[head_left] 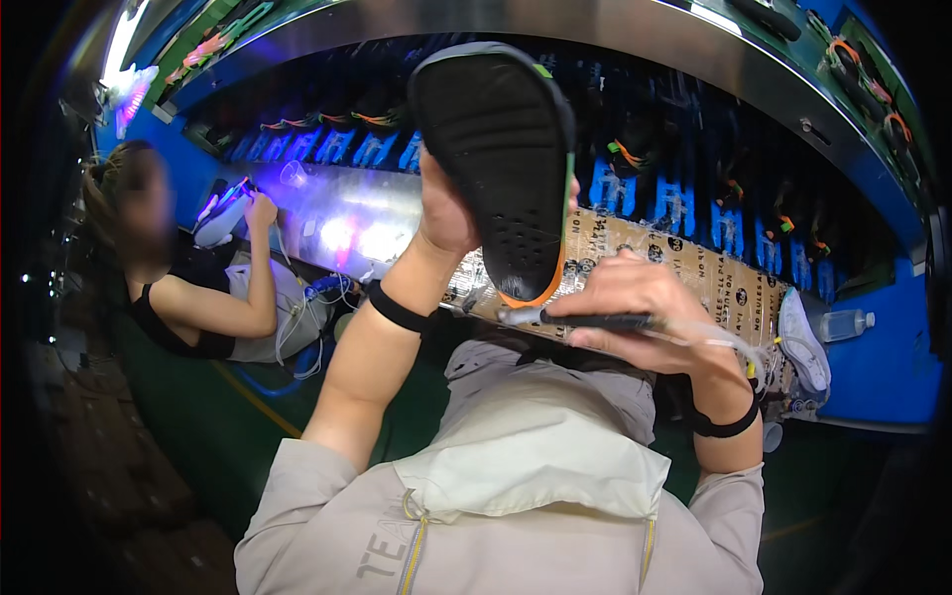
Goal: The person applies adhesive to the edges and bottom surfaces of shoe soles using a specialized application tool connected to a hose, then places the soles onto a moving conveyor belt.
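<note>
My left hand [448,213] grips a black shoe sole [501,149] from behind, its fingers partly hidden. The sole stands upright, its black face toward me, with small dimples near the lower end and orange and green at the edge. In my right hand [645,297] is a pen-like, black-handled brush tool [600,321] with a pale tip. A clear tube [729,339] trails from it past my right wrist. The tip lies close below the sole's orange end; I cannot tell whether they touch.
A rack of blue holders [729,228] spans the back beneath a metal shelf [635,40]. Brown printed cardboard [635,248] covers the bench. At right are a white shoe part [801,342] and a clear bottle [848,324]. At left, a co-worker [198,288] handles a pale shoe [223,220].
</note>
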`<state>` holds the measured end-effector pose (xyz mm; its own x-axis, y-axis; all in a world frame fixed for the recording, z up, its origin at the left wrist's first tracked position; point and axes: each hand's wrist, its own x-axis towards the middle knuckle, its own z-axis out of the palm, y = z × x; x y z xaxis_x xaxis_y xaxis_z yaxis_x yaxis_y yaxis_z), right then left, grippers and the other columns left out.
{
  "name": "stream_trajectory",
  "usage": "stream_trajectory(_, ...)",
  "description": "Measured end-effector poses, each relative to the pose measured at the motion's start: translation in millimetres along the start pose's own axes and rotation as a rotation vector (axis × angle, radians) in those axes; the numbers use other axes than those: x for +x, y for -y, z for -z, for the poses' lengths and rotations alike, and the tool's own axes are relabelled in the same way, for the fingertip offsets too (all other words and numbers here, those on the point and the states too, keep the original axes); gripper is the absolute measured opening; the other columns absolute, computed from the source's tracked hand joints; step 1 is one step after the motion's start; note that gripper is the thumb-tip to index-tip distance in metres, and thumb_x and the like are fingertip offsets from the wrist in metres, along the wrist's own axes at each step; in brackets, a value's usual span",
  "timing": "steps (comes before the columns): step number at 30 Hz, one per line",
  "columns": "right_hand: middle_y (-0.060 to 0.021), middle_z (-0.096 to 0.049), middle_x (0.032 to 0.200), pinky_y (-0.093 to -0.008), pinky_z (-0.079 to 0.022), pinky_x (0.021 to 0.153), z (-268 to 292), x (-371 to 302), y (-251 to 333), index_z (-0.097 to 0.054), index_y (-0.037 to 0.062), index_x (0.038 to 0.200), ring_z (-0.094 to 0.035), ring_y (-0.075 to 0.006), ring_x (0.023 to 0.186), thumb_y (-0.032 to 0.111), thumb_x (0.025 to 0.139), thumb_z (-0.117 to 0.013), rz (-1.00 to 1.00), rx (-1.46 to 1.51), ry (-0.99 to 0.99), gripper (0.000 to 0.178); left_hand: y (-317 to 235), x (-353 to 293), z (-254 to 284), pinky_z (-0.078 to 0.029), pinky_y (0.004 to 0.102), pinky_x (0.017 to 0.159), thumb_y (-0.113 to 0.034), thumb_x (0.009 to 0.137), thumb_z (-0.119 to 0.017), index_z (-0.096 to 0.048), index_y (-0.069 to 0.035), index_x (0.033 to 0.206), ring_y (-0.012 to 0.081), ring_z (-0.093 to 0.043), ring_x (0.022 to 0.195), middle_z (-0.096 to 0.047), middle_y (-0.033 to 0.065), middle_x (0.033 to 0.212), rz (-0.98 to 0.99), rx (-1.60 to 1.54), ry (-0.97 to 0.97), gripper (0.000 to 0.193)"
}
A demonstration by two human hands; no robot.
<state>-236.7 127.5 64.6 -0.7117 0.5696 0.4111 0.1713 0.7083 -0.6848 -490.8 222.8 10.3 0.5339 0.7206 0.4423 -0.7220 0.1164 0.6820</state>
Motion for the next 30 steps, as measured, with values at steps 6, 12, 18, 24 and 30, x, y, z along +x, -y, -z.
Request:
stream_trajectory(6, -0.0119, -0.072, 0.082, -0.0400, -0.053, 0.073, 3.3, 8.0, 6.7, -0.082, 0.0045, 0.114, -0.068, -0.0309, 0.075, 0.010, 0.086, -0.087, -0.054, -0.222, -0.009, 0.029, -9.8, 38.2, -15.1, -0.057, 0.0458, 0.110, -0.079, 0.104, -0.042, -0.047, 0.000, 0.161, 0.0330, -0.071, 0.125, -0.065, 0.0220, 0.147, 0.123, 0.222, -0.124, 0.098)
stream_trajectory(12, -0.0109, -0.075, 0.094, -0.0381, -0.056, 0.071, 6.1, 7.3, -2.7, -0.081, 0.0042, 0.117, -0.073, -0.0293, 0.080, 0.003, 0.084, -0.087, -0.114, -0.247, -0.122, 0.034, -5.8, 65.2, -32.8, -0.059, 0.0341, 0.095, -0.067, 0.113, -0.043, -0.074, -0.001, 0.135, 0.0168, -0.073, 0.105, -0.078, 0.0115, 0.122, 0.455, 0.493, -0.163, 0.076)
stream_trajectory(18, -0.0108, -0.067, 0.087, -0.0405, -0.054, 0.068, 18.0, 9.4, -2.1, -0.080, 0.0062, 0.118, -0.067, -0.0310, 0.075, 0.001, 0.083, -0.086, -0.076, -0.145, 0.011, 0.036, -11.1, 87.5, -50.2, -0.057, 0.0384, 0.094, -0.081, 0.105, -0.043, -0.082, 0.001, 0.119, 0.0234, -0.073, 0.099, -0.079, 0.0164, 0.110, 0.683, 0.982, -0.006, 0.092)
stream_trajectory(24, -0.0086, -0.065, 0.085, -0.0420, -0.053, 0.070, 13.2, 18.9, -2.4, -0.080, 0.0064, 0.115, -0.064, -0.0286, 0.077, 0.006, 0.082, -0.087, 0.049, -0.308, 0.090, 0.034, -2.5, 95.1, -45.5, -0.055, 0.0429, 0.098, -0.086, 0.102, -0.041, -0.082, 0.000, 0.120, 0.0293, -0.073, 0.103, -0.079, 0.0205, 0.116, 0.755, 1.192, 0.081, 0.097)
stream_trajectory(30, -0.0076, -0.063, 0.083, -0.0426, -0.051, 0.078, 7.4, 24.1, -0.9, -0.080, 0.0081, 0.114, -0.062, -0.0290, 0.079, 0.006, 0.083, -0.086, 0.045, -0.430, 0.143, 0.032, -11.5, 86.6, -37.7, -0.055, 0.0410, 0.098, -0.085, 0.103, -0.041, -0.082, 0.001, 0.119, 0.0258, -0.072, 0.106, -0.079, 0.0191, 0.112, 0.745, 1.143, 0.051, 0.097)
